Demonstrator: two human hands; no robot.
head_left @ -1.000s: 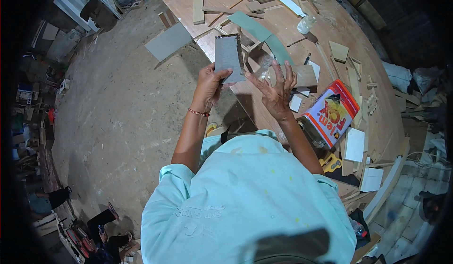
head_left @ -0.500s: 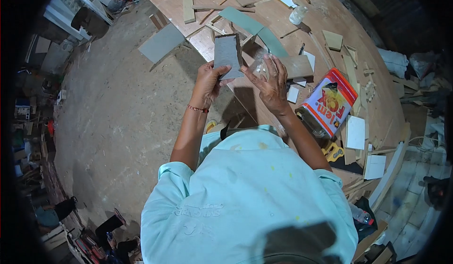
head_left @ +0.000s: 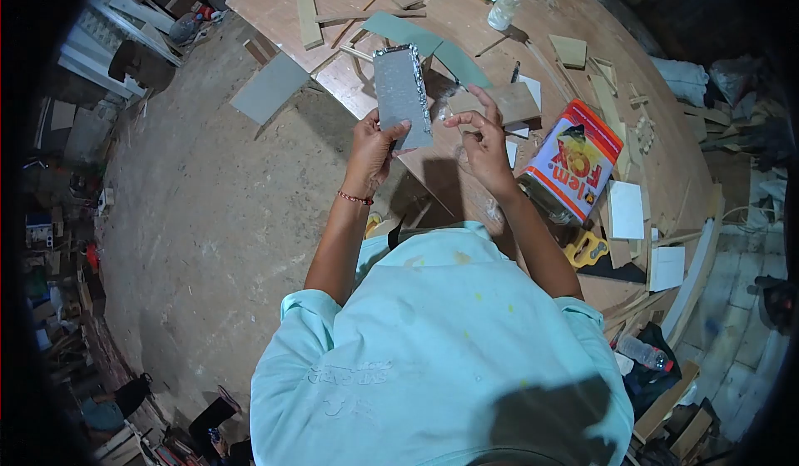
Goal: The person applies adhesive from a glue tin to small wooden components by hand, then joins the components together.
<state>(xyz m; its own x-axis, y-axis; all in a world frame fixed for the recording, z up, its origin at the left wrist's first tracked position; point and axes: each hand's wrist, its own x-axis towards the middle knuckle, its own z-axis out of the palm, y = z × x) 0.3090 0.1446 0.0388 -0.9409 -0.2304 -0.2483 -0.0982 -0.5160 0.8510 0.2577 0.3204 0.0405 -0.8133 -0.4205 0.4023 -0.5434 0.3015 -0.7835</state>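
A grey rectangular panel [head_left: 401, 91] with rough, shiny edges is pinched between the thumb and fingers of my left hand [head_left: 372, 151]. To its right, my right hand [head_left: 487, 146] is raised over the table with its fingers apart and bent, not touching the panel. Behind the right hand lies a wooden block [head_left: 514, 102]. A curved green strip [head_left: 466, 65] rests on the table behind the panel. The red and white Fox can [head_left: 574, 162] stands to the right of my right hand.
The wooden table [head_left: 533, 46] carries scattered wood strips, a small clear jar [head_left: 502, 13], white tiles [head_left: 626, 210] and a yellow-handled saw [head_left: 587, 250]. A grey board [head_left: 270, 91] juts past the table's left edge. Another person's leg [head_left: 208, 420] shows at bottom left.
The panel has tilted a little and its rough edge now shines. My right hand has moved off the panel's edge and its fingers have bent. The whole view has shifted slightly.
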